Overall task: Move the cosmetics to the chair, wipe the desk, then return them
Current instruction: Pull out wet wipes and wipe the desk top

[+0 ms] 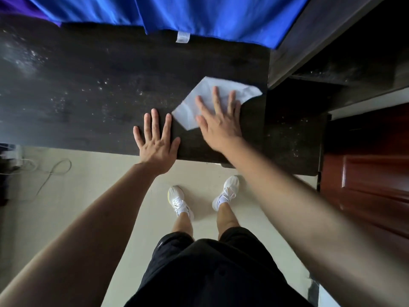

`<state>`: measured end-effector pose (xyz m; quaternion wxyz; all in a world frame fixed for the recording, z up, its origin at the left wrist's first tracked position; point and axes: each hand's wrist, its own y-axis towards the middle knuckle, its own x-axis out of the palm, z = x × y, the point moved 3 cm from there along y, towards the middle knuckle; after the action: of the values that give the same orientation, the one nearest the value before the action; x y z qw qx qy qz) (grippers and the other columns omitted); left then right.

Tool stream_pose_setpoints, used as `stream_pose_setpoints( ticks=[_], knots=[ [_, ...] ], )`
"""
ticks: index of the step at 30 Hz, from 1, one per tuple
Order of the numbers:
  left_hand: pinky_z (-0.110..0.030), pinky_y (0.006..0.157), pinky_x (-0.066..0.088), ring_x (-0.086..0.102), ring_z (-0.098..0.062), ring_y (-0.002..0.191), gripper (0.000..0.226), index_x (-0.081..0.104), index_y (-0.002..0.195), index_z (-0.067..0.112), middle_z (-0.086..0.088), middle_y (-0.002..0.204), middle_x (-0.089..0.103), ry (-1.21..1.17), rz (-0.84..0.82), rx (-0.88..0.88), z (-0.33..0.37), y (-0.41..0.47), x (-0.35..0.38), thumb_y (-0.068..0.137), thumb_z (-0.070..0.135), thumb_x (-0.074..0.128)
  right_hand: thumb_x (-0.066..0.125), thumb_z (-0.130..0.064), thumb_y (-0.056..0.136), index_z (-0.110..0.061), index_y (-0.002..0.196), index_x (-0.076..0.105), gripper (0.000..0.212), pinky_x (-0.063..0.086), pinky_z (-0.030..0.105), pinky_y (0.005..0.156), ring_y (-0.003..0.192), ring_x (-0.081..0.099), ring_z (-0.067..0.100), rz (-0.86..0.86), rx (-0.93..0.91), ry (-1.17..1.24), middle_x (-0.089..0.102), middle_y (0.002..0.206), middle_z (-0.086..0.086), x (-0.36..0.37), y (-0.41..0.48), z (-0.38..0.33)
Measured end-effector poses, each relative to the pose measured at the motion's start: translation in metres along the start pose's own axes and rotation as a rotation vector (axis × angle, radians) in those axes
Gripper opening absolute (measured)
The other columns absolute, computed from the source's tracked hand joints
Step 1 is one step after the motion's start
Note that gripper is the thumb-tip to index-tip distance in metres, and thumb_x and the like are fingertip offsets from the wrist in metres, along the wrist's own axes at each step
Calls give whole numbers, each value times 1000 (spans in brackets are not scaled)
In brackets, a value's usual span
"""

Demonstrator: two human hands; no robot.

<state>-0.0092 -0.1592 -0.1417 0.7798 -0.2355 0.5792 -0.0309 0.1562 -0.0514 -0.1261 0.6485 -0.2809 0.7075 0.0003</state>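
A dark wooden desk (88, 96) fills the upper half of the view, with pale dusty specks across its left and middle. A white wiping cloth (194, 105) lies flat near the desk's right end. My right hand (219, 120) presses flat on the cloth with fingers spread. My left hand (157, 140) rests flat on the bare desk just left of the cloth, near the front edge, holding nothing. No cosmetics and no chair are in view.
Blue fabric (177, 14) hangs over the desk's far edge. A dark shelf unit (332, 52) stands at the right, with a reddish wooden door (365, 173) below it. A white cable (53, 171) and a plug lie on the pale floor at left.
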Motion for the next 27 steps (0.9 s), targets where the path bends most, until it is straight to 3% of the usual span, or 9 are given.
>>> stream_pose_setpoints(
  ticks=[4,7,11,14,21,24,27],
  knots=[
    [-54,121,-7,-13,-26,152,63,5,159,22,-10,166,-10,3,63,50,-6,-11,-8,103,45,24,31,-48,108,-38,157,25,51,9,62,120,150,-1,52,77,-33,14,8,168,8,24,-87,16],
    [-55,120,-6,-11,-30,152,72,6,158,15,-15,165,-10,11,99,-10,-27,-23,-14,101,51,31,30,-51,107,-37,157,24,53,14,63,119,150,-3,51,43,-24,-49,6,168,9,29,-106,48],
    [-52,120,-8,-14,-34,151,91,-1,157,6,-19,163,-12,-13,160,-154,-60,-30,-30,96,58,43,26,-56,103,-38,159,16,59,5,63,120,148,-6,55,37,161,-8,-2,169,10,13,-68,62],
    [-52,122,-7,-16,-34,151,91,-4,157,6,-20,163,-14,-47,165,-254,-78,-27,-41,96,56,43,16,-58,103,-41,159,2,60,-5,63,120,148,-14,53,24,235,27,-13,168,8,4,-14,25],
    [-53,121,-4,-12,-36,151,87,-3,156,5,-21,163,-11,-59,152,-337,-119,-21,-53,98,51,42,20,-49,106,-40,159,5,56,-8,64,119,146,-18,55,-74,-244,-89,-14,168,8,20,2,-118],
    [-53,121,0,-6,-36,151,84,3,156,3,-19,164,-5,-87,130,-372,-133,-16,-55,99,51,41,21,-49,106,-41,158,8,54,-8,61,120,148,-17,51,-105,-415,-123,-11,168,4,20,-15,-107],
    [-51,122,1,-5,-36,151,84,4,156,4,-17,165,-3,-80,126,-341,-137,-15,-53,99,54,38,25,-53,105,-44,157,11,55,-5,61,121,149,-18,48,-99,-359,-121,-12,168,0,11,-15,-61]
  ],
)
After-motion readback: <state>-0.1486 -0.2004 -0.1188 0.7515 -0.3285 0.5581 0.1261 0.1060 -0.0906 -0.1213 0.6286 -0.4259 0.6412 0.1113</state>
